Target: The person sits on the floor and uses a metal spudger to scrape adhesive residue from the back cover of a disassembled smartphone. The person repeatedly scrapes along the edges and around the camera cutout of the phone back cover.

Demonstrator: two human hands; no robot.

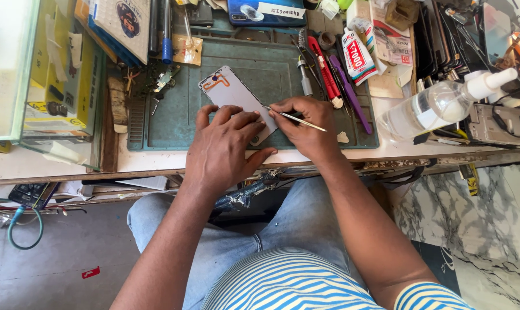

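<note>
Risk first. The thin pale metal pick [297, 119] is pinched near its middle and its tip is set at the right edge of the flat grey phone back panel [237, 97]; too much side load would likely bend the pick or let it skip off the edge. If it skips, the panel surface could be scratched, or the fingers of the left hand [225, 143], which lie just beside the tip, could be caught. The panel is held only by downward pressure, so it could slide on the teal rubber work mat [271, 69] if that pressure is eased. The near end of the panel sits close to the front edge of the white bench top [386, 150]; a slip toward the lap is possible.

Hands. The left hand is spread flat, fingers apart, palm down on the near end of the panel; nothing is gripped. The right hand [306, 123] is curled closed around the pick in a pen-like pinch, knuckles resting on the mat.

Further back, the panel's far end, with an orange-outlined corner cutout, lies free on the mat centre. Beyond and right, a red-handled tool [324, 66] and a purple plastic pry stick [350, 92] lie just apart from the right hand. A clear plastic spray bottle [438, 103] lies on its side well to the right; a knock could roll it.
</note>
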